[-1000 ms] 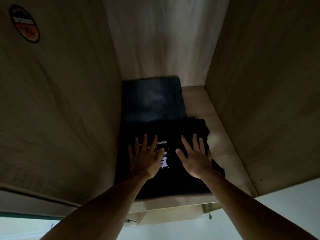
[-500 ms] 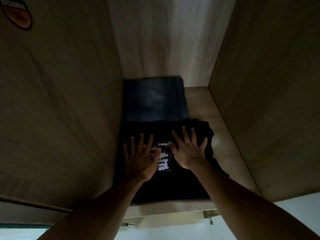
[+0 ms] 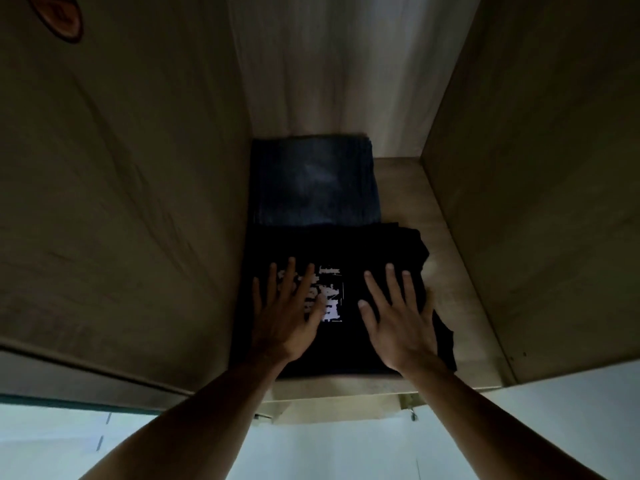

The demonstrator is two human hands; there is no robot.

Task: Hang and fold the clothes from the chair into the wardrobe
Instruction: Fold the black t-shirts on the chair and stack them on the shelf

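Black folded shirt (image 3: 346, 344) with a white print (image 3: 330, 296) sat at the front of the wardrobe shelf (image 3: 408, 188), pushed toward the left wall (image 3: 121, 202), its far edge meeting a folded blue-grey denim piece (image 3: 313, 181) behind it; couldn't tell whether it overlapped the denim or just butted against it. I had both hands flat on top: left hand (image 3: 289, 318) spread wide over the left half, fingers partly covering the print; right hand (image 3: 401, 322) spread wide on the right half, little finger near the bunched right edge. Neither was gripping anything, palms down, pressing. My read: stowing step for a folded item, smoothing and seating it. Shirt's right side looked ragged, fabric bulging past the fold line and a corner hanging toward the shelf lip (image 3: 346, 389). Next move would likely call for tucking that edge in and squaring the stack, then lifting both hands off straight so the fold doesn't drag open, and going for the next garment. Chair was not in view, so no count of what's left. Shelf was light wood laminate with a bare strip to the right of the clothes, boxed in by the right panel (image 3: 536, 185) and a pale back panel (image 3: 329, 71). Round orange sticker (image 3: 59, 17) upper left on the side wall. Very dim inside the wardrobe; pale floor or wall below, too washed out to say more.
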